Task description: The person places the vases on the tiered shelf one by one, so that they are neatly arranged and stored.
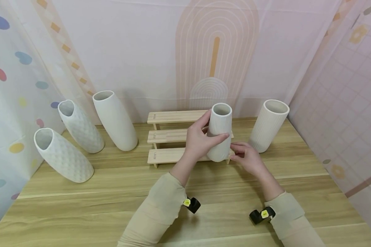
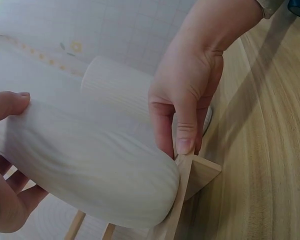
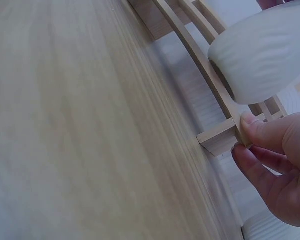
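Observation:
A white vase [image 1: 220, 137] with wavy ridges stands over the right part of a three-step wooden display rack [image 1: 164, 156]. My left hand [image 1: 201, 137] grips it around the side, thumb across the front. In the left wrist view the vase's [image 2: 100, 165] base is at the lowest step; whether its full weight rests there I cannot tell. My right hand [image 1: 247, 157] pinches the right end of that lowest step, thumb [image 3: 255, 127] on top and fingers below. Right of this hand is a finely ribbed white vase [image 1: 269, 127].
At the left stand a smooth tall white vase [image 1: 115, 121] and two dimpled white vases, one farther back [image 1: 81, 128] and one nearer [image 1: 65, 157]. The wooden table [image 1: 111, 212] meets a patterned cloth backdrop [image 1: 136, 51] behind the rack.

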{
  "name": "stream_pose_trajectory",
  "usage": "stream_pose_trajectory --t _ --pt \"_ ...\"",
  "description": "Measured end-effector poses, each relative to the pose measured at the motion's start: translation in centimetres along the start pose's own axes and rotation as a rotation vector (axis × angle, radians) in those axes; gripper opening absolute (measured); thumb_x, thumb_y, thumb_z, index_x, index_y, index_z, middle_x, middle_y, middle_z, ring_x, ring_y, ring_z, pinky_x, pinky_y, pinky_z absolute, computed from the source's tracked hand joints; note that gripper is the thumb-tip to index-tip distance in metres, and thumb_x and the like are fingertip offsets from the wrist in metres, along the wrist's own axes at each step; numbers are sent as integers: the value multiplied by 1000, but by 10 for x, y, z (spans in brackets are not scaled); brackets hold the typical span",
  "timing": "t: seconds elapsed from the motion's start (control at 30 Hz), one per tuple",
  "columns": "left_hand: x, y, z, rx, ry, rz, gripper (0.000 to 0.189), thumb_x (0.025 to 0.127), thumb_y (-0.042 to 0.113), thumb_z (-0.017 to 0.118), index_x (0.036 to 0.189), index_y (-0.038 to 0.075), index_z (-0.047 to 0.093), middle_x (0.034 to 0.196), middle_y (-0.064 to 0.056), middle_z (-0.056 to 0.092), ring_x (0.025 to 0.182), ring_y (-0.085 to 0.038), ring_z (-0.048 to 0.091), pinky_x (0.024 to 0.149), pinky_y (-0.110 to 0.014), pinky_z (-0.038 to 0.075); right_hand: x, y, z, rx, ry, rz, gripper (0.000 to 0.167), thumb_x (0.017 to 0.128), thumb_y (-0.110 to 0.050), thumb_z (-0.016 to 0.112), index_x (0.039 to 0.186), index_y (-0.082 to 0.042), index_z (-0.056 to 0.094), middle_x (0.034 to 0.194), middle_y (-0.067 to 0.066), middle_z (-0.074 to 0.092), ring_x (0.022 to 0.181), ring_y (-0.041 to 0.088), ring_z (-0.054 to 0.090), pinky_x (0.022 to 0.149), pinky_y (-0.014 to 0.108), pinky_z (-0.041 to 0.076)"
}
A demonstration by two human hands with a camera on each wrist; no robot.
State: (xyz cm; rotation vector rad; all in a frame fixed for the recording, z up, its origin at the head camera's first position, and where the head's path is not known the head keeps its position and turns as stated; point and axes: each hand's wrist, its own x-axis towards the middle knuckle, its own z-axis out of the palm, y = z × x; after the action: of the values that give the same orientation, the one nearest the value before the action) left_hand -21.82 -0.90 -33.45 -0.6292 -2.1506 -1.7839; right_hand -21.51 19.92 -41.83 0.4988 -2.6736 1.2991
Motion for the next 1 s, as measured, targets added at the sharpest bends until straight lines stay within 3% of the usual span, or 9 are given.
stream_pose_trajectory --t 0.37,0.77,1.0 --pt "2 -2 2 22 15 -6 71 75 19 87 139 20 57 122 1 66 109 -13 61 89 -39 54 0 0 0 0 -7 1 37 88 5 71 123 13 62 125 27 58 100 36 62 85 45 54" --pt "1 -4 2 72 -28 59 70 79 18 85 141 17 53 124 1 64 111 -11 59 90 -36 53 1 3 0 -7 -5 6 38 87 5 71 123 13 63 125 27 58 101 37 62 86 43 54" --pt "0 -4 3 77 -50 63 74 78 19 86 143 18 51 128 1 61 113 -12 57 93 -40 52 1 4 1 4 -4 12 39 87 3 72 124 11 63 126 25 58 100 36 63 86 41 54"
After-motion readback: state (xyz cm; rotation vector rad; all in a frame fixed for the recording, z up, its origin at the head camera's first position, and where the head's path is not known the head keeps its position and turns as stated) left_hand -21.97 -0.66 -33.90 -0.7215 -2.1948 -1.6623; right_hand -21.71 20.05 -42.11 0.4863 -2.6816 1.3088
